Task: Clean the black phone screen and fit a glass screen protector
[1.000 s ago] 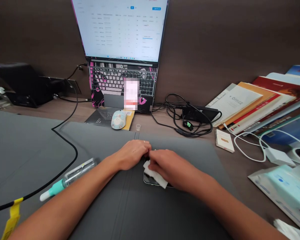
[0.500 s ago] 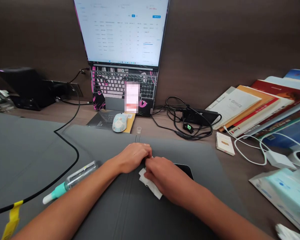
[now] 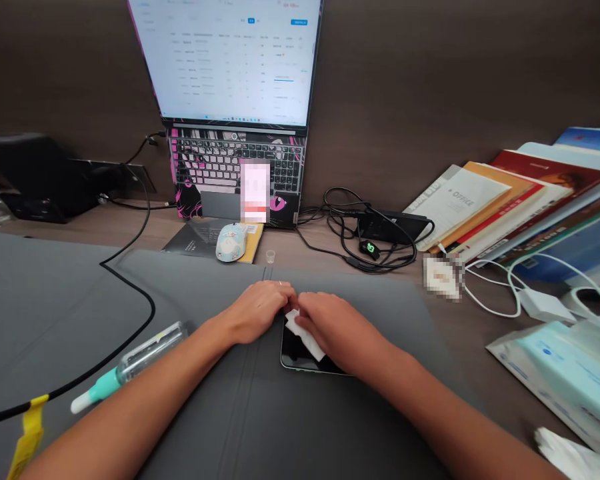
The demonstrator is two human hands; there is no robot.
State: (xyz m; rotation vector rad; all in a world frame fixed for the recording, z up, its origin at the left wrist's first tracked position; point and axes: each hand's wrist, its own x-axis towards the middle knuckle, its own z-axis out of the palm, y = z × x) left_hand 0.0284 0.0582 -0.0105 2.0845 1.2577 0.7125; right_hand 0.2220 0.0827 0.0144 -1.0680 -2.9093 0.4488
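Note:
A tablet (image 3: 300,357) with a dark glossy screen and a light rim lies flat on the grey desk mat, partly covered by my hands. Folded white tissue (image 3: 307,339) is pressed against its screen under my right hand (image 3: 333,323), whose fingers are closed on it. My left hand (image 3: 263,307), wearing a ring, has its fingers curled at the tablet's far left corner; the fingertips are hidden. Beside my left forearm lies a clear spray bottle (image 3: 150,353) with a teal neck and white tip.
Behind the mat (image 3: 195,413) stand an open laptop (image 3: 235,167) and a patterned mouse (image 3: 231,243). Black cables and an adapter (image 3: 390,227) lie right of it, near leaning books (image 3: 480,193). A tissue pack (image 3: 565,360) and crumpled tissue (image 3: 570,453) sit at right.
My right hand and the tissue have moved up the tablet, away from me, uncovering its near left corner. My left hand stays at the far corner. The view has shifted slightly.

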